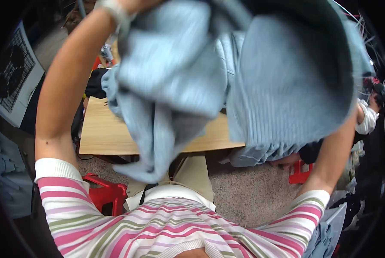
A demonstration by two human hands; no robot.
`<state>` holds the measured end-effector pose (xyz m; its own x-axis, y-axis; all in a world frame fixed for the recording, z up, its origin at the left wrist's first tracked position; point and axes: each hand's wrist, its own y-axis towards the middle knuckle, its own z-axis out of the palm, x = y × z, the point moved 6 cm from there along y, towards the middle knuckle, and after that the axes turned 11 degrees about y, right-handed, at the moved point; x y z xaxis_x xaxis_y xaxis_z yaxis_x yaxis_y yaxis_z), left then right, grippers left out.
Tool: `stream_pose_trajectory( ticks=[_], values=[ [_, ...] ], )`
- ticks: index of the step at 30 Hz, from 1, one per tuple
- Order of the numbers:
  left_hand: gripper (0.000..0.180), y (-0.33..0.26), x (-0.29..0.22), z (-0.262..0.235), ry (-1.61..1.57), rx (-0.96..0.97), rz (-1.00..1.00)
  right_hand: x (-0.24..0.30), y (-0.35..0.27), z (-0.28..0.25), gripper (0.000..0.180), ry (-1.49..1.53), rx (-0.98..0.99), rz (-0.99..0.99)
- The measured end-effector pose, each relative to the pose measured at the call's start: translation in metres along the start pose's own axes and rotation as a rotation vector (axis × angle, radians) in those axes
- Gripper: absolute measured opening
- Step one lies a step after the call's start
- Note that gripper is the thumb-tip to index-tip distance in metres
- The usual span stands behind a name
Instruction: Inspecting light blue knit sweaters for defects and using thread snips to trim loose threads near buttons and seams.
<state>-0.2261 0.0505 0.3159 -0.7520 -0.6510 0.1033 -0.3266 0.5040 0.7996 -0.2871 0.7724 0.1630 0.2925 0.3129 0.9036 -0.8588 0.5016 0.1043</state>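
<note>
A light blue knit garment (171, 56) is held up in front of me, blurred by motion. Its wide ribbed part (287, 90) spreads out at the right, and a loose end dangles over the near table edge. My left hand (143, 4) grips the garment at the top edge of the picture, where its fingers are partly cut off. My right forearm (336, 155) rises behind the ribbed part, and the cloth hides my right hand. More light blue knit cloth (110, 88) lies on the wooden table (102, 133).
Red stools (110, 193) stand below the table, left and right (301, 172). A grey box with a grille (16, 64) is at the far left. Another person's arm with a white sleeve (366, 117) shows at the right. Blue cloth piles (9, 167) flank me.
</note>
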Motion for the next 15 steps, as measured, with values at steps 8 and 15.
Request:
stream_pose_trajectory(
  ticks=[8, 15],
  values=[
    [0.027, -0.232, 0.031, 0.109, 0.078, 0.753, -0.319, -0.163, -0.210, 0.058, 0.041, -0.534, -0.319, 0.278],
    [0.027, -0.243, 0.071, 0.104, -0.297, 0.759, -0.402, -0.204, -0.268, 0.094, 0.053, -0.472, 0.082, 0.447]
  ],
)
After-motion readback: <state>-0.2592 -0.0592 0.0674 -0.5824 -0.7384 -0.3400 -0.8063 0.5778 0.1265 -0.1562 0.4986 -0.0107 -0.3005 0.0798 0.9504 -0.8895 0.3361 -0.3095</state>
